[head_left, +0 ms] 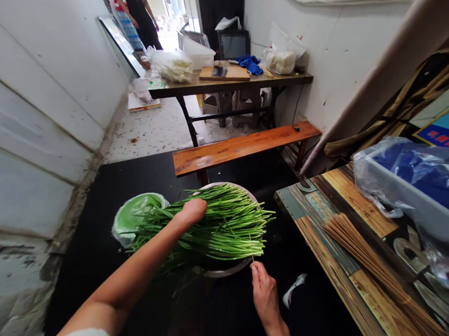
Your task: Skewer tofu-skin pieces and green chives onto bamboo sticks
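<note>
A big bundle of green chive stalks (224,224) lies across a metal basin (222,270) on the dark floor, cut ends pointing right. My left hand (192,210) reaches down onto the top of the bundle, fingers curled into the stalks. My right hand (263,292) is at the basin's near right edge, pinching a thin bamboo skewer (250,246) that points up toward the stalk ends.
A green plastic-lined bucket (132,218) stands left of the basin. A pile of bamboo skewers (371,263) lies on the patterned table (319,229) at right, beside a plastic-wrapped tub (409,192). A wooden bench (241,146) and cluttered table (229,82) stand beyond. A person (137,8) stands far back.
</note>
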`<state>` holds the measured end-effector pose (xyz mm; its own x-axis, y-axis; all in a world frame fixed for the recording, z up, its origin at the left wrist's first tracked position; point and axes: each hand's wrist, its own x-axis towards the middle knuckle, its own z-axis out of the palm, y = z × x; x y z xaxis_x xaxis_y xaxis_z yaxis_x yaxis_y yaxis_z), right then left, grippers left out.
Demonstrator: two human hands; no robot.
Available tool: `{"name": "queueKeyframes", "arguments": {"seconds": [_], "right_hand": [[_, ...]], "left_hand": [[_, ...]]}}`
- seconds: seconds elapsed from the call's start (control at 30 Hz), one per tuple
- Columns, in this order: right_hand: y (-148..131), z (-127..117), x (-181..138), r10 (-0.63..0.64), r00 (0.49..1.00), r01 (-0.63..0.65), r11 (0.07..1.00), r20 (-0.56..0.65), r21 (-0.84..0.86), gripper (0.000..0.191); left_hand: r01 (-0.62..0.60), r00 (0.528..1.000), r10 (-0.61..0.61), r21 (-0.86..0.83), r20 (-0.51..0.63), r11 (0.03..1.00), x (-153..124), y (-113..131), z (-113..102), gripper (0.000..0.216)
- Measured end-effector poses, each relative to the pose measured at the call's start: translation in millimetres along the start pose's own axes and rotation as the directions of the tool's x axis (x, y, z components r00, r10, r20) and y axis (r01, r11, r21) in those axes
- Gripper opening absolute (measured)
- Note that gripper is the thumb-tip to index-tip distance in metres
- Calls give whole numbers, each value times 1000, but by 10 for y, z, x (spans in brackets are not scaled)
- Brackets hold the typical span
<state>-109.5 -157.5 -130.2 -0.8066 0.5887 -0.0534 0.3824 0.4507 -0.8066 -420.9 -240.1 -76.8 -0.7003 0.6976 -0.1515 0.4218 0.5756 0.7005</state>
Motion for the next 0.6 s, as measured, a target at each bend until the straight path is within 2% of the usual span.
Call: {"name": "queueKeyframes", "arguments": {"seconds": [0.07,0.13,0.2,0.3,0.37,0.43,0.6], "right_hand": [[-19,10,-8,-14,1000,15,1000,-18,8,36],[-48,22,-9,-25,998,27,999,-52,44,34],[-86,24,-5,-36,995,44,995,-94,86,33],[-149,-2,1,-46,993,59,992,-113,113,32],[-187,-33,0,-44,994,55,992,-98,111,32],[-221,-62,-3,-43,995,52,993,-87,110,31],[-282,-95,5,-68,993,77,993,-98,87,31]], "left_hand": [[32,999,-32,-7,20,999,14,65,-134,15],[42,997,-34,-108,69,993,-9,185,-112,29],[91,978,-23,-327,205,940,-67,315,74,42],[262,898,40,-604,439,753,-175,443,467,46],[329,869,58,-660,492,676,-228,480,653,45],[359,860,51,-673,507,647,-255,501,728,43],[371,837,72,-658,543,656,-272,550,663,41]]}}
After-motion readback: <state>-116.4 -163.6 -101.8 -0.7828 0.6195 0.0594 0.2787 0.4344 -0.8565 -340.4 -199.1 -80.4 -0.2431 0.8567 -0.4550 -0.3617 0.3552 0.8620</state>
